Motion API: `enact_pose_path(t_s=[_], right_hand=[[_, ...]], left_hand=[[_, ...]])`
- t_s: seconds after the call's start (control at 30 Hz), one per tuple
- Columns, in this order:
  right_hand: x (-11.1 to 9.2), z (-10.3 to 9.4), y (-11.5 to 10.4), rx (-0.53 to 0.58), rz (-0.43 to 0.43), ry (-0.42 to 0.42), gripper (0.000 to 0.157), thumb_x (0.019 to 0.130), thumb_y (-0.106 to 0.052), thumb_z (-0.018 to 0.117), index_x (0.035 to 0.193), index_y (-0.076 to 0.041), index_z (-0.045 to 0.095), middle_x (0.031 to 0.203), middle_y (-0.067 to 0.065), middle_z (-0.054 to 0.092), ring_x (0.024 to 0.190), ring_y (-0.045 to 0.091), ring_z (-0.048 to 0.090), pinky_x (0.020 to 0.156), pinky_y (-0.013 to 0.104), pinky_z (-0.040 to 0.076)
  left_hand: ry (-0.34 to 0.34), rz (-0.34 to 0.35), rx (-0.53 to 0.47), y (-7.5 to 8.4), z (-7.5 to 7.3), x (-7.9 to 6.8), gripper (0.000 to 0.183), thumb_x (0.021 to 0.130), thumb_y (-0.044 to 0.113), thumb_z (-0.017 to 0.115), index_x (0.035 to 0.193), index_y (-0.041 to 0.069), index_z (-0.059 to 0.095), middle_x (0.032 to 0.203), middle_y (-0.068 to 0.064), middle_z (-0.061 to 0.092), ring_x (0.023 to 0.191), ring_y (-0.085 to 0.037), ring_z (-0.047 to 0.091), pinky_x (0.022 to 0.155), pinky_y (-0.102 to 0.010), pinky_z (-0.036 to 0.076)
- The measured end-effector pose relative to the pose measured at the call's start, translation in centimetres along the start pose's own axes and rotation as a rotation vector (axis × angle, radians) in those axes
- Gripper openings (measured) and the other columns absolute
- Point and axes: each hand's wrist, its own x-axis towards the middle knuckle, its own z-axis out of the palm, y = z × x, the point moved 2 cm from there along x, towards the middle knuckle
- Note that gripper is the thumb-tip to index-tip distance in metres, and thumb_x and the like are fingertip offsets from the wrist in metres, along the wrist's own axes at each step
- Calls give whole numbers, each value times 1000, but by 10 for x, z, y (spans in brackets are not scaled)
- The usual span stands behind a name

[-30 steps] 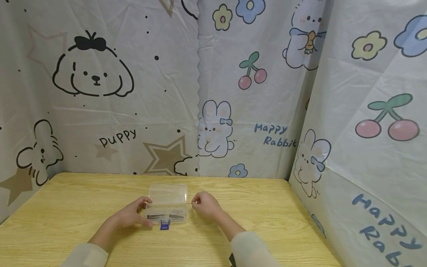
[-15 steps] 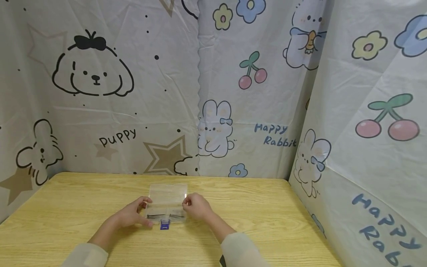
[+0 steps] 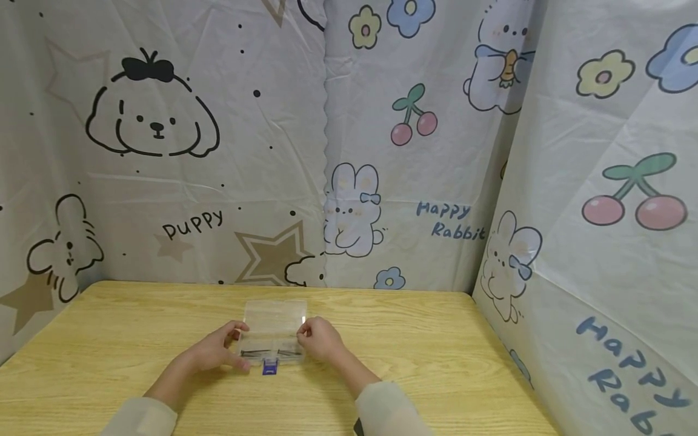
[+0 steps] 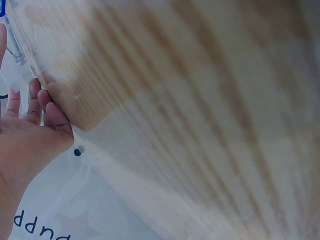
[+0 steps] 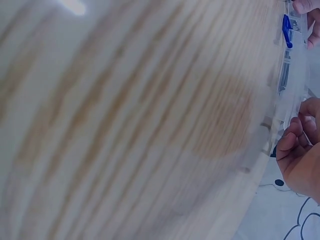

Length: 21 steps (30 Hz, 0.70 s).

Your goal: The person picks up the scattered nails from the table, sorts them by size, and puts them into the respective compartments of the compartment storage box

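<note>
A clear plastic box with a blue latch lies on the table, its lid tipped back. Thin, dark nail-like pieces lie in its front compartments. My left hand holds the box at its left end, thumb by the front corner and fingers by the back. At the right end of the box is my right hand, thumb and fingertips pinched together over the back right compartment. Whatever is between those fingertips is mostly hidden. The right wrist view also shows the right hand beside the box.
The wood-grain table extends on both sides of the box. A printed curtain hangs behind it and along the right side.
My right hand has moved left from beside the box to its right end. The thin piece that stuck out from its fingertips is now hard to see. My left hand stays put.
</note>
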Motion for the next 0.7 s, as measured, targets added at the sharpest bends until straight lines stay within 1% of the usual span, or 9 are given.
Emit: enact_pose_path(t_s=[0.37, 0.53, 0.7], right_hand=[[1, -1, 6, 16, 20, 33, 9, 83, -20, 57, 83, -14, 64, 66, -5, 48, 56, 7, 42, 49, 21, 35], [-1, -10, 8, 34, 36, 51, 12, 84, -24, 56, 87, -15, 63, 68, -5, 50, 58, 7, 44, 50, 22, 36], [-8, -23, 14, -12, 64, 107, 15, 86, -27, 54, 88, -15, 62, 73, -4, 50, 61, 8, 43, 51, 22, 35]], left_hand=[[6, 3, 12, 1, 1, 1, 78, 63, 25, 79, 124, 6, 34, 122, -21, 35, 119, -43, 30, 95, -57, 25], [7, -1, 13, 3, 0, 2, 81, 62, 25, 79, 125, 5, 33, 122, -22, 35, 119, -45, 29, 95, -58, 25], [-5, -2, 8, 7, 0, 0, 82, 64, 24, 78, 128, 5, 31, 124, -23, 33, 120, -46, 28, 95, -57, 26]])
